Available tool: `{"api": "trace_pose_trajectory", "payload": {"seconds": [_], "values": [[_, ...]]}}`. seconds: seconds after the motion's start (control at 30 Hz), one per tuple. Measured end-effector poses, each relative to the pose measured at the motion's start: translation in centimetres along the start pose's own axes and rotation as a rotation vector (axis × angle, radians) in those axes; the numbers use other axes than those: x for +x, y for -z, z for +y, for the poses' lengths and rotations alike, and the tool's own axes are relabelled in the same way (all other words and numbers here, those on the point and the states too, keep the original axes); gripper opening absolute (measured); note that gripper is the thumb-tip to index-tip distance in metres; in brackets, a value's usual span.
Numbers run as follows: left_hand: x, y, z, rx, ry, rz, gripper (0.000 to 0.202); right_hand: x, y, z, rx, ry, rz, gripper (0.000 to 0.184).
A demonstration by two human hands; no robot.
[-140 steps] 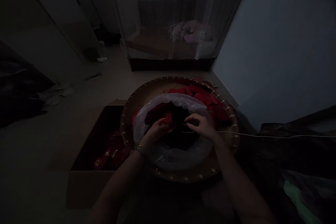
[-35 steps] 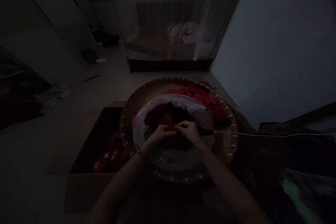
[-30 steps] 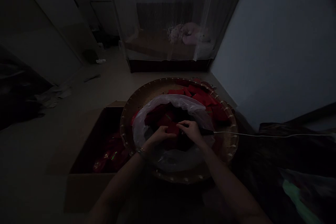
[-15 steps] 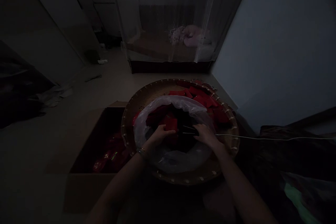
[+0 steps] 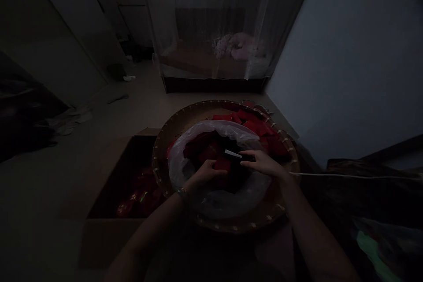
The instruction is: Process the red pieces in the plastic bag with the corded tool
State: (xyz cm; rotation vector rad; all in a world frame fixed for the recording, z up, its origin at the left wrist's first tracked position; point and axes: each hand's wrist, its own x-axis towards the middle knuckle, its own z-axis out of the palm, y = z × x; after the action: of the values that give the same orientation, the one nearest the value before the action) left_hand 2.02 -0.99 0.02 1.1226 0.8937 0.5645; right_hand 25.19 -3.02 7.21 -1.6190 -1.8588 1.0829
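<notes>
The room is very dim. A round woven tray (image 5: 280,211) lies in front of me, with a clear plastic bag (image 5: 185,154) open on it. The bag holds red pieces. My left hand (image 5: 206,174) is closed on a small red piece (image 5: 222,164) over the bag's mouth. My right hand (image 5: 262,165) pinches a thin tool with a pale tip (image 5: 233,154) that points at the red piece. A thin white cord (image 5: 346,176) runs off to the right from my right hand.
More red pieces (image 5: 254,123) lie on the tray's far side. A cardboard box (image 5: 109,211) with red items stands left of the tray. A netted bed (image 5: 211,53) stands behind, a pale wall (image 5: 346,61) to the right, and dark cloth (image 5: 363,211) at lower right.
My right hand has lifted and turned, and the tool's pale tip now shows near the red piece. The left hand keeps its hold on the red piece.
</notes>
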Motion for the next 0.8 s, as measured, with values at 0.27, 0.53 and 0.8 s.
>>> {"api": "trace_pose_trajectory", "payload": {"seconds": [0.27, 0.53, 0.8], "values": [[0.3, -1.1, -0.3, 0.042, -0.035, 0.002, 0.055, 0.9, -1.7, 0.0, 0.013, 0.041, 0.033, 0.034], [-0.5, -0.3, -0.1, 0.046, 0.033, -0.136, 0.047, 1.1, -1.4, 0.3, 0.009, 0.023, 0.088, 0.034], [-0.9, 0.3, 0.7, 0.093, 0.136, -0.183, 0.041, 1.2, -1.0, 0.5, 0.136, -0.028, 0.014, 0.038]]}}
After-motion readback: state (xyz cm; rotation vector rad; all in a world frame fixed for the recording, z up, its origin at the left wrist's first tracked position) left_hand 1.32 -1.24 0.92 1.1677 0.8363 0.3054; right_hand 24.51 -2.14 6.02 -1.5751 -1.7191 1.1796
